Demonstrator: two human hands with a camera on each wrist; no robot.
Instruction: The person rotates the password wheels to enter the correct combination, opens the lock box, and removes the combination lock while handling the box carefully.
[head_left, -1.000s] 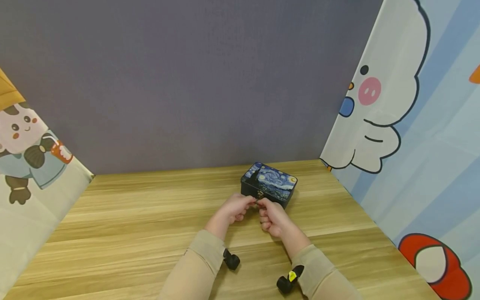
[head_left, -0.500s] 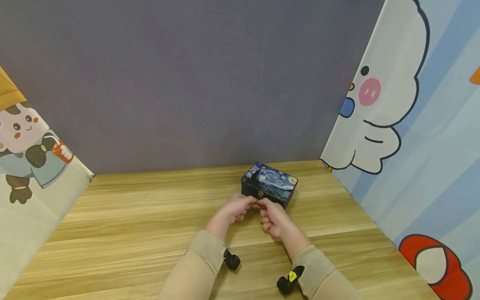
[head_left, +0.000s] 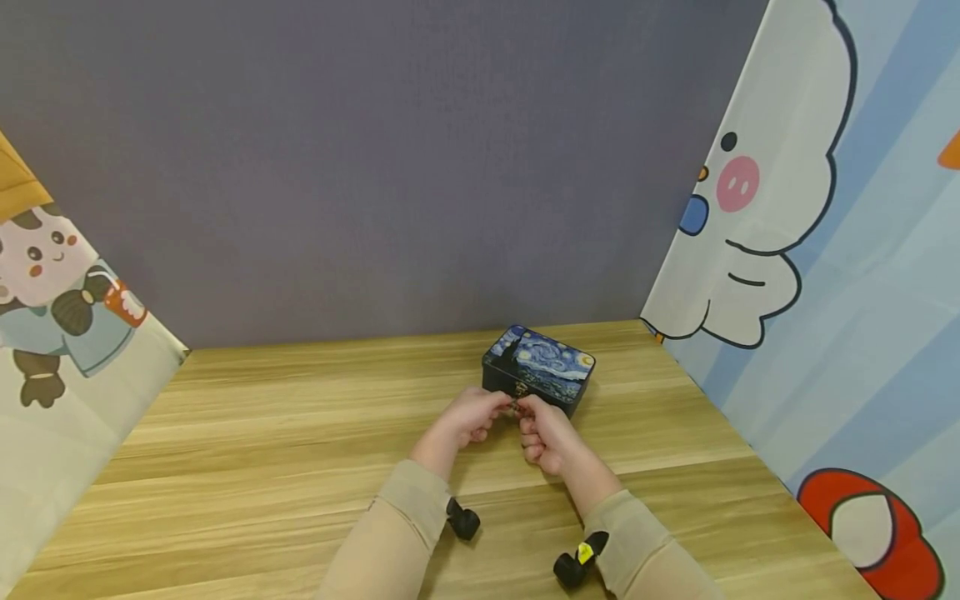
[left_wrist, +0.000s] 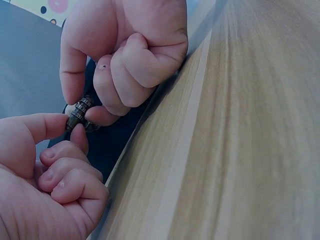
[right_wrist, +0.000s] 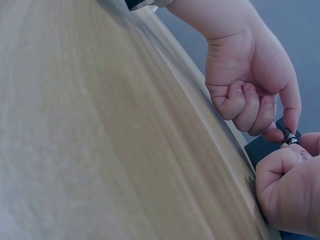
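Note:
A dark box with a blue swirling night-sky picture on its lid sits shut on the wooden table, a brass clasp on its front. At that front, both hands meet on a small bronze-coloured combination padlock with rows of number dials. My left hand pinches one end of it between thumb and forefinger. From the other side, my right hand pinches the opposite end the same way. The remaining fingers of both hands are curled into the palms. In the right wrist view, fingers partly cover the padlock.
The wooden table runs back to a grey wall panel. Cartoon-printed curtains stand at the left and right. A black wrist camera on the left sleeve and another black camera on the right hang near the tabletop.

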